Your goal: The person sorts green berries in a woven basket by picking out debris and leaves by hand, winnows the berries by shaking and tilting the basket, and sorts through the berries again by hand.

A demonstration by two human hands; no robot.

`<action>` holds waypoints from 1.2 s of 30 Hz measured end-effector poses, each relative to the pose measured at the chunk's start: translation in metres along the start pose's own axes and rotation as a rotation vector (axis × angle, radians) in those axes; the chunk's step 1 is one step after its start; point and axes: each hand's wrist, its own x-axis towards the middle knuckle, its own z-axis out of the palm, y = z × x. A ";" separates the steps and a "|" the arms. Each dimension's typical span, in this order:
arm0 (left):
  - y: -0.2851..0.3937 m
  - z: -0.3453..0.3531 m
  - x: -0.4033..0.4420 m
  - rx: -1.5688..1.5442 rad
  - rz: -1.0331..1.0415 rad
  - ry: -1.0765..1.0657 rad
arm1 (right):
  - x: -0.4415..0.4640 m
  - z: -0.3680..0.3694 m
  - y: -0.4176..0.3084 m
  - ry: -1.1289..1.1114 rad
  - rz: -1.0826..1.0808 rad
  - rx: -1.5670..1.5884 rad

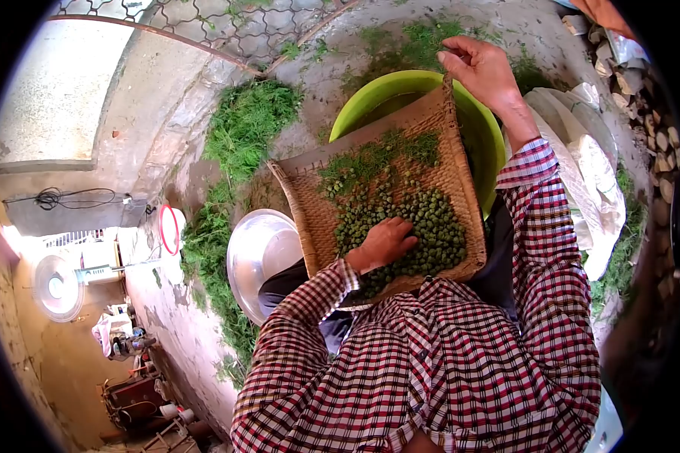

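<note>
Head view, only one I have. I'm looking down at a woven tray (307, 219) in front of the checked shirt (431, 355), its near edge by the shirt front and its far part overlapping a lime-green tub (343, 115). The green pods (434, 219) are heaped over the middle and near part of the tray; feathery sprigs (385, 149) lie towards its far side, partly mixed in with them.

Left hand (385, 243): down on the pods, palm side low, fingers loosely bent. I can't tell whether it grips any, since the undersides of the fingers are hidden.

Right hand (485, 74): raised by the tray's far right corner, above the tub rim, thumb and fingers bent towards each other. The fingertips are small and hard to read from up here, so I can't say whether they pinch anything.

Around the tray: metal basin (242, 245) just beside it on the left, green foliage (251, 124) in a long heap on the ground beyond the basin, pale sacks (593, 181) right of the tub, stacked wood (661, 162) at the far right edge. Wire mesh (261, 34) at the top. Further left: red-rimmed bucket (171, 230), round fan (58, 288), dark coiled cable (51, 198) near the wall.
</note>
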 end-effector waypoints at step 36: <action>-0.062 -0.017 0.015 -0.121 -0.074 0.158 | 0.001 -0.002 -0.015 -0.161 0.018 -0.204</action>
